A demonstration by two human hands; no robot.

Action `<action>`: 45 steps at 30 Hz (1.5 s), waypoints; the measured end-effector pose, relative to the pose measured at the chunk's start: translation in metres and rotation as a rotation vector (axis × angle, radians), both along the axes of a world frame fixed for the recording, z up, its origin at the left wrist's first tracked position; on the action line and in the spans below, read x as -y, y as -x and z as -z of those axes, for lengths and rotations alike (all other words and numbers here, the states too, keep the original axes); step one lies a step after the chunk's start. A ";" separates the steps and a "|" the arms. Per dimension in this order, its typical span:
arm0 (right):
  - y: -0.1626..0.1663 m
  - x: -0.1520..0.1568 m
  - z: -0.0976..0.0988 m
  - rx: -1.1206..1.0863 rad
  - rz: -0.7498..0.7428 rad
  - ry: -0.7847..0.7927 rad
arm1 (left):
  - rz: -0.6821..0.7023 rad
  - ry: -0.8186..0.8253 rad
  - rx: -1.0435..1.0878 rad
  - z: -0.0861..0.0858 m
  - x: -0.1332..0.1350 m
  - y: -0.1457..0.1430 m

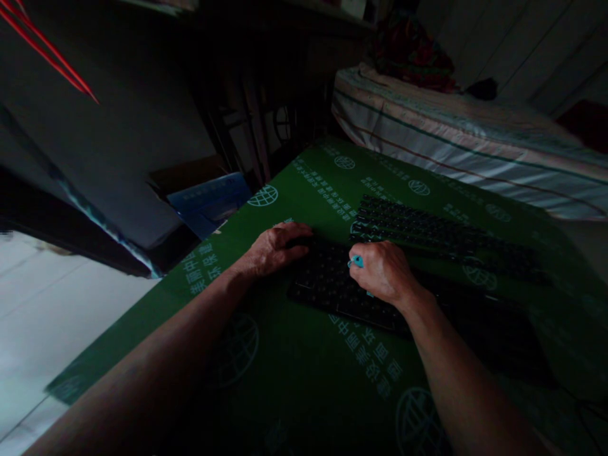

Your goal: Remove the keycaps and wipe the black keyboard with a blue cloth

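Two black keyboards lie on a green cloth (304, 380) printed with pale globes and characters. My left hand (275, 249) rests on the left end of the nearer keyboard (332, 285), fingers curled over its edge, holding it down. My right hand (384, 271) is closed on a small teal tool (357, 261), whose tip pokes out above the keys of that keyboard. The second keyboard (427, 228) lies just behind, untouched. The room is dim and the keys are hard to make out.
A bed with a striped cover (451, 139) runs along the back right. A blue box (209, 199) and dark furniture stand beyond the table's left edge. Pale floor (47, 316) shows at the left. Red cords (47, 54) hang at top left.
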State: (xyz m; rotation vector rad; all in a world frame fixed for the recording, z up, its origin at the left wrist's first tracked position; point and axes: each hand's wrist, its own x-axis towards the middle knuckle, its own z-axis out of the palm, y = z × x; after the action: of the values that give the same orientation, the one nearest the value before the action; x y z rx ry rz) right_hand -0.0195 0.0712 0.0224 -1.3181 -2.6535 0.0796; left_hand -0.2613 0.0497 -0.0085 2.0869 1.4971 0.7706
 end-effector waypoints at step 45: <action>-0.013 -0.011 -0.003 -0.105 0.050 0.152 | 0.000 0.013 0.018 0.000 -0.001 0.001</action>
State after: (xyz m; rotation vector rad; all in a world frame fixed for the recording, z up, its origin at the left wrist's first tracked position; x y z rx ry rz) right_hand -0.0068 0.0824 0.0253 -1.3830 -2.5690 0.3404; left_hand -0.2623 0.0507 -0.0087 2.0656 1.4884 0.7753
